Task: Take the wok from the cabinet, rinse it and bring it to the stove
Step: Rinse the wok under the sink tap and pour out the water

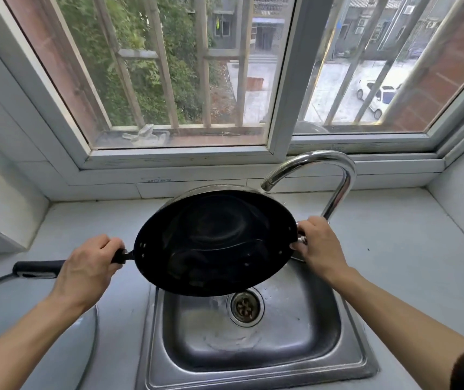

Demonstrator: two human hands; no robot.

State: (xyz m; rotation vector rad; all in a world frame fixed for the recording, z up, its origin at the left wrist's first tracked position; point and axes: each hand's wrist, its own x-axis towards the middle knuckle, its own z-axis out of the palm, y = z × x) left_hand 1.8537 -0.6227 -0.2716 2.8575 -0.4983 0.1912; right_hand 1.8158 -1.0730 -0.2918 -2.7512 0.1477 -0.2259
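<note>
A black wok (214, 243) hangs tilted over the steel sink (253, 344), its inside facing me and some water swirling in it. My left hand (90, 268) grips its long black handle (36, 268), which sticks out to the left. My right hand (318, 246) holds the small metal ear handle on the wok's right rim. The curved chrome faucet (323, 170) arches over the wok's far right edge; no stream of water shows.
The sink's drain (245, 306) lies just below the wok's near rim. Grey countertop (407, 249) runs on both sides. A glass lid (84, 333) lies at the lower left. A barred window (185, 80) spans the wall behind.
</note>
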